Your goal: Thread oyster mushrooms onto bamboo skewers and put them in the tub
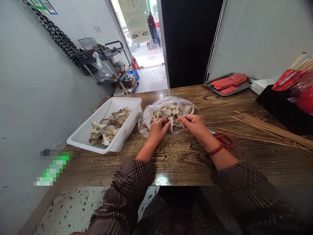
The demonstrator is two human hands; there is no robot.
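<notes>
A clear plastic bag (pixel 144 119) lies open on the wooden table, full of pale oyster mushrooms (pixel 166 112). Over its near edge, my left hand (pixel 158 130) is curled, with thumb and fingers closed at a mushroom piece (pixel 171 126); its fingertips are partly hidden. My right hand (pixel 194 124) is just to the right, thumb and forefinger pinched together beside that piece. A thin bamboo skewer appears to run out below the right palm; most of it is hidden. Red-handled scissors (pixel 227 141) lie beneath the right wrist.
At the left stands a white plastic tub (pixel 85 135) holding more mushrooms and a skewer. Loose bamboo skewers (pixel 269 130) spread over the table's right side. Behind them are a dark tray (pixel 217 92) with red bundles and a black box (pixel 278 107). A grey cart (pixel 107 55) stands beyond.
</notes>
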